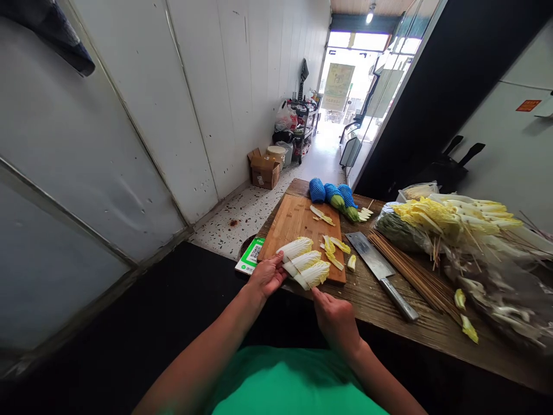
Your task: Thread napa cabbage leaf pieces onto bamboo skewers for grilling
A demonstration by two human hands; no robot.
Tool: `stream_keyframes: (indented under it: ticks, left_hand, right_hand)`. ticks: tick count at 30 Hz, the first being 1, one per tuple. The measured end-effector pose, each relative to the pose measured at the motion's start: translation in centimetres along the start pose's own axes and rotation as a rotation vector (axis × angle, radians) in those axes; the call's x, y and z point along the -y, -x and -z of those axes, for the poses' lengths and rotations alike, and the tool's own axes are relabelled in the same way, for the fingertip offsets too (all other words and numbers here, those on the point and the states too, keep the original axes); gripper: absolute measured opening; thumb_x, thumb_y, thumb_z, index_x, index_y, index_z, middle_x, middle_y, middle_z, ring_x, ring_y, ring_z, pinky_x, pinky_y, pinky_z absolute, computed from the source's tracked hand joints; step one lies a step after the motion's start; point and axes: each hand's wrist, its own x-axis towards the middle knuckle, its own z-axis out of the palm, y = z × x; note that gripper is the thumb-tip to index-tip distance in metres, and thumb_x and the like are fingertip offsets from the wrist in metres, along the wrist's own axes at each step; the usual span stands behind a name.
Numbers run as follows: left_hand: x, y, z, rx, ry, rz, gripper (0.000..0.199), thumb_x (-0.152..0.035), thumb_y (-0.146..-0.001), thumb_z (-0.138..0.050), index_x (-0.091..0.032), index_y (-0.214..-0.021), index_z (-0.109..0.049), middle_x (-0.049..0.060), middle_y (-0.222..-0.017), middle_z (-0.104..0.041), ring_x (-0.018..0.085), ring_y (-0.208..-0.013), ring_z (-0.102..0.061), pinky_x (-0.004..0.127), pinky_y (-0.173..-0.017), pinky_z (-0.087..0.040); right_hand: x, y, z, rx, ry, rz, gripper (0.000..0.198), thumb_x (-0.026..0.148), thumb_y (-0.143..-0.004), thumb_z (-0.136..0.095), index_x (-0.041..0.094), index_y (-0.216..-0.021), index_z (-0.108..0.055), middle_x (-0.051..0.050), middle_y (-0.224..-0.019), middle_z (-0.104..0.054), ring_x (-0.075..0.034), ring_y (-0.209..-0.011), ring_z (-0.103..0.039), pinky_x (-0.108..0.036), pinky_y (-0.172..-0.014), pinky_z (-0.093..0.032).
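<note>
Three pale napa cabbage leaves [307,260] lie side by side above the near edge of the wooden cutting board [280,225]. At their white stem ends, my left hand [268,275] grips them with thumb and fingers. My right hand [334,308] is pinched closed by the lowest leaf, on what looks like the end of a thin bamboo skewer; most of it is hidden by the leaves. Loose yellow cabbage pieces [330,251] rest on the board, with another leaf strip [322,215] farther back.
Right of the board lie a cleaver [372,256] and a bundle of bamboo skewers [415,276]. Skewered cabbage [458,216] is heaped on bags at the right. Blue-netted vegetables [332,193] sit at the board's far end. A green QR-code card [250,256] is at its left.
</note>
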Motion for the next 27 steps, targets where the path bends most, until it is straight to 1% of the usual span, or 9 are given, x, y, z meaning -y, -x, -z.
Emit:
stream_keyframes:
  ticks: [4,7,9,11,14,17,21,24,27]
  left_hand:
    - [0.0,-0.4,0.0,-0.008,0.012,-0.013,0.009,-0.011,-0.083,-0.052,-0.009,-0.088,-0.059,0.010,-0.079,-0.068,0.016,-0.073,-0.066,0.030,-0.075,-0.054]
    - [-0.4,-0.4,-0.2,0.003,0.004,-0.027,0.013,-0.011,-0.083,-0.051,-0.009,-0.092,-0.059,0.010,-0.081,-0.068,0.018,-0.074,-0.066,0.031,-0.075,-0.054]
    - [-0.9,-0.1,-0.4,0.063,0.026,-0.062,0.015,-0.013,-0.084,-0.050,-0.009,-0.095,-0.059,0.011,-0.085,-0.068,0.018,-0.078,-0.066,0.032,-0.078,-0.054]
    - [-1.2,0.4,-0.7,0.162,0.061,-0.106,0.016,-0.017,-0.084,-0.052,-0.010,-0.098,-0.057,0.012,-0.092,-0.067,0.020,-0.086,-0.065,0.034,-0.081,-0.053]
    - [-0.7,1.5,-1.0,0.253,0.055,-0.150,0.021,-0.020,-0.082,-0.056,-0.014,-0.103,-0.056,0.012,-0.102,-0.065,0.021,-0.095,-0.063,0.035,-0.085,-0.051]
    - [0.7,2.1,-1.2,0.209,-0.055,-0.111,0.022,-0.022,-0.082,-0.057,-0.012,-0.101,-0.058,0.013,-0.100,-0.066,0.020,-0.091,-0.064,0.032,-0.081,-0.053]
    - [1.9,1.6,-1.3,0.050,-0.143,-0.065,0.013,-0.017,-0.083,-0.055,-0.009,-0.092,-0.059,0.012,-0.085,-0.068,0.019,-0.076,-0.067,0.028,-0.068,-0.055]
    - [1.8,1.0,-1.4,-0.005,-0.120,-0.058,0.010,-0.010,-0.084,-0.051,-0.010,-0.090,-0.059,0.011,-0.079,-0.068,0.018,-0.071,-0.067,0.026,-0.063,-0.054]
    - [1.6,0.7,-1.5,-0.019,-0.108,-0.040,0.009,-0.009,-0.083,-0.051,-0.010,-0.088,-0.058,0.010,-0.077,-0.068,0.018,-0.072,-0.067,0.026,-0.064,-0.055]
  right_hand:
    - [0.1,-0.2,-0.6,0.046,-0.031,-0.046,0.033,0.008,-0.087,-0.036,0.008,-0.102,-0.065,-0.009,-0.069,-0.068,-0.013,-0.055,-0.061,-0.020,-0.050,-0.040]
    - [-0.1,-0.4,-1.0,0.060,-0.098,-0.084,0.032,0.011,-0.089,-0.035,0.011,-0.101,-0.065,-0.009,-0.071,-0.068,-0.013,-0.058,-0.062,-0.019,-0.054,-0.043]
    - [-0.2,-0.6,-1.2,0.035,-0.133,-0.110,0.031,0.014,-0.090,-0.037,0.013,-0.100,-0.066,-0.008,-0.071,-0.069,-0.013,-0.059,-0.063,-0.019,-0.056,-0.044]
    - [-0.3,-0.9,-1.6,0.001,-0.139,-0.124,0.030,0.016,-0.090,-0.038,0.013,-0.101,-0.065,-0.008,-0.071,-0.069,-0.014,-0.059,-0.063,-0.019,-0.057,-0.044]
    - [0.0,-1.8,-2.4,-0.063,-0.129,-0.152,0.031,0.016,-0.091,-0.036,0.012,-0.101,-0.065,-0.009,-0.071,-0.069,-0.014,-0.061,-0.064,-0.020,-0.059,-0.044]
    - [0.8,-3.0,-3.1,-0.113,-0.166,-0.210,0.030,0.015,-0.090,-0.036,0.012,-0.094,-0.066,-0.009,-0.073,-0.069,-0.014,-0.062,-0.065,-0.020,-0.059,-0.044]
    - [1.8,-4.2,-3.3,-0.046,-0.272,-0.289,0.025,0.015,-0.088,-0.040,0.015,-0.083,-0.064,-0.006,-0.074,-0.069,-0.014,-0.063,-0.065,-0.020,-0.057,-0.042]
    - [2.1,-4.2,-2.9,-0.035,-0.382,-0.329,0.020,0.016,-0.086,-0.043,0.016,-0.090,-0.063,-0.005,-0.082,-0.070,-0.014,-0.070,-0.065,-0.019,-0.062,-0.043]
    - [2.0,-3.9,-2.7,-0.043,-0.455,-0.330,0.021,0.014,-0.085,-0.043,0.016,-0.093,-0.062,-0.005,-0.086,-0.070,-0.014,-0.073,-0.066,-0.020,-0.066,-0.044]
